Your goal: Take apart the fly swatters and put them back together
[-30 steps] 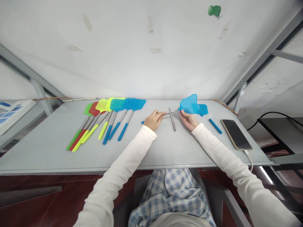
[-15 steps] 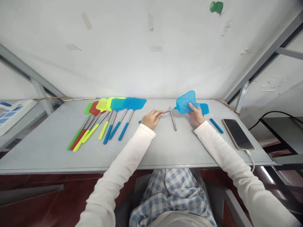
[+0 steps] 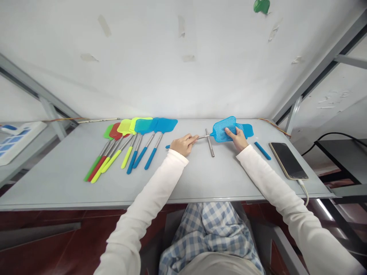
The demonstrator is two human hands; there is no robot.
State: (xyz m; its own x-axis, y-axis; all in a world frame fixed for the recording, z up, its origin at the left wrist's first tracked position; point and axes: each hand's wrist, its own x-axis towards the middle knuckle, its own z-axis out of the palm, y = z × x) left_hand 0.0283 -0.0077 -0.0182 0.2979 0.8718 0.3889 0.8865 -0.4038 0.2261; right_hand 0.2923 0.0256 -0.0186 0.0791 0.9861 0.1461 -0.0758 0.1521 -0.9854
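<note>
My left hand (image 3: pixel 184 144) is closed around the metal rod of a blue fly swatter (image 3: pixel 222 130), whose blue grip end pokes out to the left. Its mesh head is pinched at the right edge by my right hand (image 3: pixel 238 139), thumb on top. Beneath the rod a loose metal tube (image 3: pixel 210 144) lies on the grey table (image 3: pixel 183 187). Another blue swatter head (image 3: pixel 248 130) rests behind my right fingers. A separate blue handle (image 3: pixel 262 151) lies to the right of that hand.
Several green, red, yellow and blue fly swatters (image 3: pixel 126 141) lie in a row on the left, handles toward me. A phone (image 3: pixel 288 160) with a white cable (image 3: pixel 304 191) sits at the right. A white wall (image 3: pixel 183 84) rises behind the table, with metal posts at both sides.
The held swatter's head has tilted down and turned flatter, and my right thumb now lies further over the mesh. My left hand has barely moved.
</note>
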